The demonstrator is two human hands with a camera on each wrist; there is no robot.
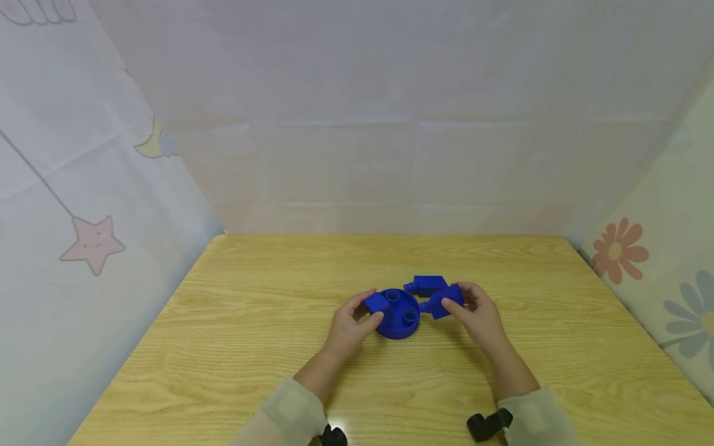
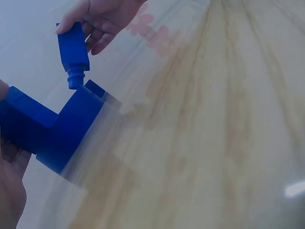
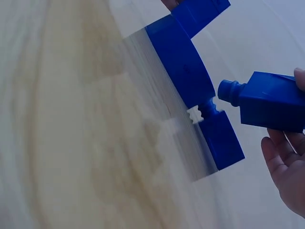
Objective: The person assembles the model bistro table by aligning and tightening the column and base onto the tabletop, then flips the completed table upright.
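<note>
Soft, even, bright light is seen throughout; only faint shadows are cast under the hands. A small glare spot is seen on the table [image 1: 346, 427] at 6 o'clock. The wrist views are blurred and streaked across the wood.

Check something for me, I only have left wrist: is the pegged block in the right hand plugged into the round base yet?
Observer: No. The right wrist view shows a gap between the peg of the pegged block, held by the right hand, and the round base.
Operator: Other pieces nearby?
Observer: A second pegged block lies on the table behind the base. In the right wrist view its peg sits at a notch in the base's wall.
Operator: Left hand?
Observer: The head view shows the left hand gripping the base at the square block on its left edge.
</note>
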